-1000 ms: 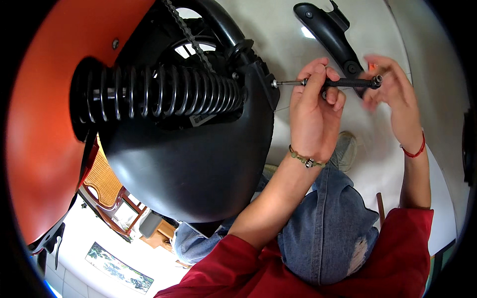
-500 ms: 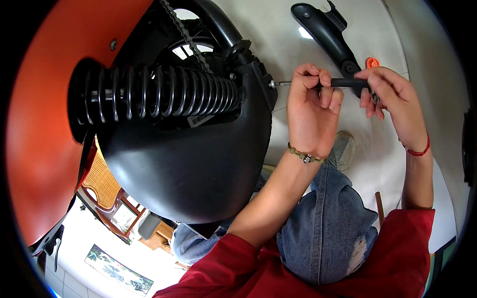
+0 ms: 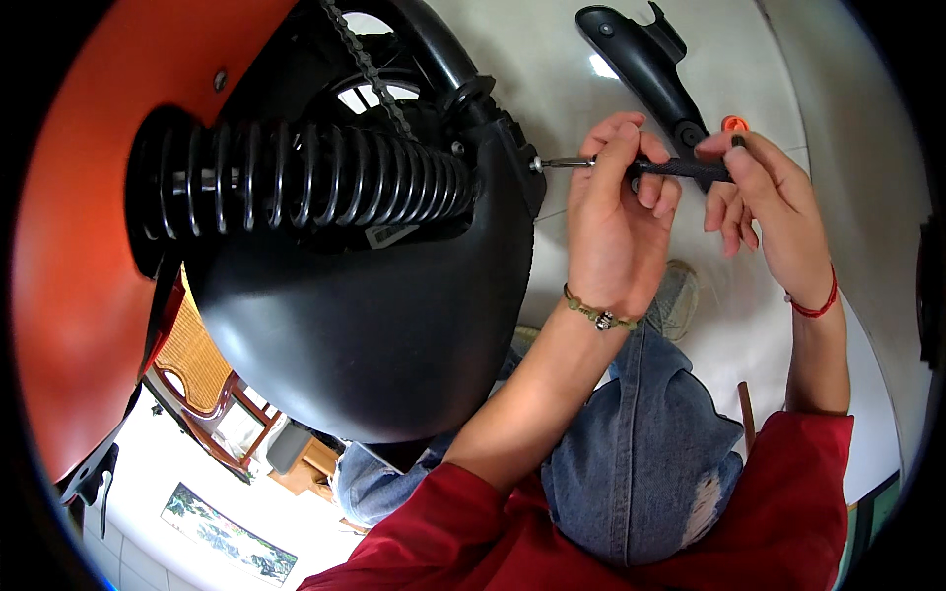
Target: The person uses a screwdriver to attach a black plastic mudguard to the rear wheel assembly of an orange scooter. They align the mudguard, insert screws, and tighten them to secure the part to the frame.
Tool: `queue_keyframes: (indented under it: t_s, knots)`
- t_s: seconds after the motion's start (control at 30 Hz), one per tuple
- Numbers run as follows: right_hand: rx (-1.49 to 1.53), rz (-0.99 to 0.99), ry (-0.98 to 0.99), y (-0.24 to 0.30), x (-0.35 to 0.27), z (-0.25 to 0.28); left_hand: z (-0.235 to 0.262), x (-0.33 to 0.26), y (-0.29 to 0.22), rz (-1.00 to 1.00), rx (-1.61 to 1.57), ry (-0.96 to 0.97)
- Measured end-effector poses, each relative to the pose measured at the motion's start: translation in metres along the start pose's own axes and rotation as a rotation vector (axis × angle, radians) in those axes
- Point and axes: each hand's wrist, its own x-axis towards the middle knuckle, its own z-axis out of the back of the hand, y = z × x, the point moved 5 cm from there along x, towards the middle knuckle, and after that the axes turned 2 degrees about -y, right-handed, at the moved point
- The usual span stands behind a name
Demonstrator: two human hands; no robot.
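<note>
A screwdriver [image 3: 695,169] with a black knurled handle and thin metal shaft lies nearly level, its tip at a silver screw [image 3: 536,164] on the edge of a black plastic fender [image 3: 384,325]. My left hand [image 3: 626,212], palm up, is closed round the front of the handle and the shaft's base. At the handle's rear end, my right hand [image 3: 778,192] pinches with thumb and index finger, the other fingers loosely curled below. Beyond the hands, a long black plastic part [image 3: 641,74] lies on the floor, partly hidden by them.
A black coil spring shock absorber [image 3: 305,182] stands beside an orange body panel [image 3: 79,197] on the left. A chain [image 3: 370,69] and black tube [image 3: 434,44] are above. A small orange piece [image 3: 734,124] lies by the right hand. My jeans-clad knee [image 3: 641,453] is below.
My right thumb and fingers have shifted round the handle's end, and the screwdriver's handle tilts slightly more. My left hand stays on the screwdriver, its thumb moved. The whole view has shifted slightly.
</note>
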Motion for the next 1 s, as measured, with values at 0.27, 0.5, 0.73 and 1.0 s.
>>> queue_keyframes:
  t_s: [0.27, 0.5, 0.73, 1.0]
  knots:
    - [-0.289, 0.598, -0.07, 0.016, -0.002, -0.021, 0.005, 0.0, -0.004, -0.034, -0.042, -0.06]
    - [-0.09, 0.244, 0.02, 0.013, 0.003, -0.009, 0.006, 0.0, -0.006, -0.021, -0.065, -0.036]
    - [-0.374, 0.791, 0.062, 0.018, 0.003, -0.01, 0.01, -0.002, -0.007, -0.019, -0.144, -0.072]
    - [0.458, 0.583, -0.212, -0.004, 0.019, -0.017, 0.009, -0.007, -0.012, -0.128, -0.206, -0.075]
